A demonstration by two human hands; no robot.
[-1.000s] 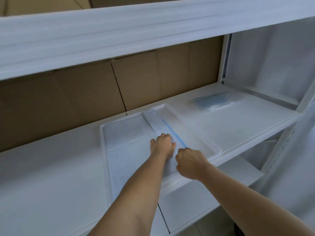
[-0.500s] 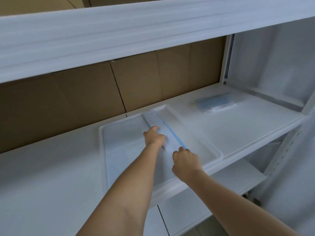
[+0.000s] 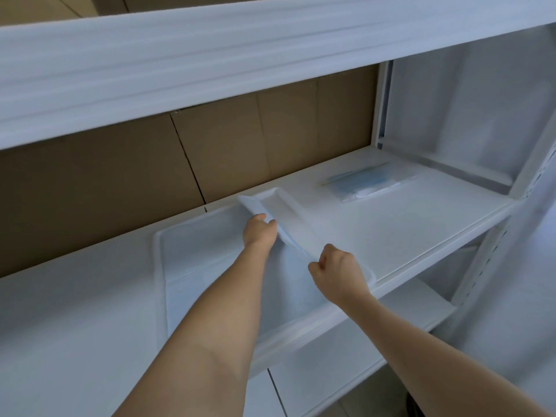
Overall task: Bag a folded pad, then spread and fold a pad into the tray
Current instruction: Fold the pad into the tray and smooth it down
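Both of my hands are working the pad [image 3: 296, 236] inside the white tray [image 3: 180, 251] on the shelf [image 3: 391, 230]. My left hand [image 3: 259, 233] is pinching the raised fold near the tray's far end, fingers closed on it. My right hand [image 3: 338, 270] is curling tight around the fold's near end, by the tray's right rim. A bagged blue pad [image 3: 365, 183] is lying farther right on the shelf, well apart from the tray.
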